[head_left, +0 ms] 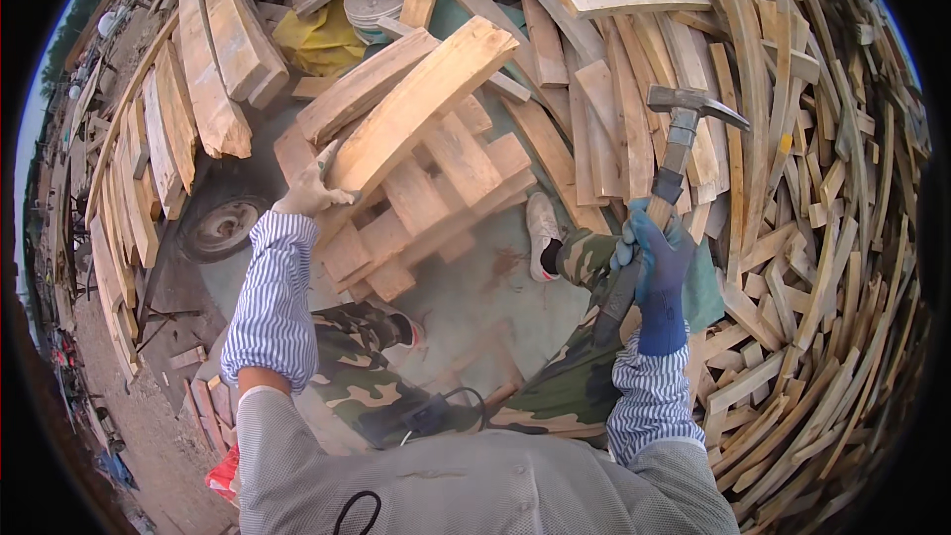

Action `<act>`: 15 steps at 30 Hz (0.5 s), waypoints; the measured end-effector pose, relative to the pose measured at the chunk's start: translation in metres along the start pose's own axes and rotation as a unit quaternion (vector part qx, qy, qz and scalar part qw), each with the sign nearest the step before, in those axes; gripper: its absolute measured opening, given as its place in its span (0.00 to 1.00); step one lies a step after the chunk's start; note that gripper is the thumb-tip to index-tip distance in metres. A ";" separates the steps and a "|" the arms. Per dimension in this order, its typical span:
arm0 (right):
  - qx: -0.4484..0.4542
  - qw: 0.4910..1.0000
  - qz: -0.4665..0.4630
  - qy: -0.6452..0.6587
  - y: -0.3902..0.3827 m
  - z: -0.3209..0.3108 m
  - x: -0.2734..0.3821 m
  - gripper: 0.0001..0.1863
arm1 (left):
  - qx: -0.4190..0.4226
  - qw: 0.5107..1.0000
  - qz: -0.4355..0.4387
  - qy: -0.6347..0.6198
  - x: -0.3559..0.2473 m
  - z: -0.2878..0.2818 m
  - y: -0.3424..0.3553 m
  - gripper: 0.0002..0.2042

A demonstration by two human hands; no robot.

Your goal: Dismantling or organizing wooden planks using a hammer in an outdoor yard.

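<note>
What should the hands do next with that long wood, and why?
Perhaps the left hand should steady the plank first: it holds only the near end, while the right hand holds the hammer away from that plank.

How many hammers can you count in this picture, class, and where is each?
1. The hammer is gripped in the person's right hand, right of the picture's centre. Any others could be hidden among the piled timber.
</note>
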State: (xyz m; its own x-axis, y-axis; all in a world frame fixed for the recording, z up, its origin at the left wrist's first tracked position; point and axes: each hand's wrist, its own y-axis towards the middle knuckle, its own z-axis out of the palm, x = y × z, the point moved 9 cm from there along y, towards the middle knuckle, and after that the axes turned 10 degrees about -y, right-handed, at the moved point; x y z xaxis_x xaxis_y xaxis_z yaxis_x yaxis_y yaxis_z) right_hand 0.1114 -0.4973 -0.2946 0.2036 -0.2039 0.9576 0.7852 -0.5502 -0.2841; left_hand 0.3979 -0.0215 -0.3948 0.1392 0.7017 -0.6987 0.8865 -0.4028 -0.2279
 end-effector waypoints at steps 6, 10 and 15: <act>-0.001 0.997 0.068 0.032 0.005 -0.005 -0.056 0.13 | 0.051 0.998 -0.029 -0.001 -0.067 0.017 -0.007 0.40; 0.032 0.997 0.066 0.019 0.013 -0.004 -0.076 0.11 | -0.031 0.982 -0.016 0.187 -0.098 0.015 -0.050 0.38; 0.065 0.995 0.072 0.021 0.016 -0.002 -0.083 0.11 | -0.047 0.968 -0.026 0.244 -0.088 0.013 -0.080 0.35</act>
State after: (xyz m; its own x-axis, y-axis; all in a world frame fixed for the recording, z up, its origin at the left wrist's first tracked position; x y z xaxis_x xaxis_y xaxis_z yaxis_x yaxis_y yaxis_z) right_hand 0.1060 -0.4908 -0.3792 0.2975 -0.3090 0.9033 0.8192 -0.4033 -0.4078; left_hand 0.3087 -0.0589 -0.3236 0.2644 0.9232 -0.2791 0.9313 -0.3195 -0.1749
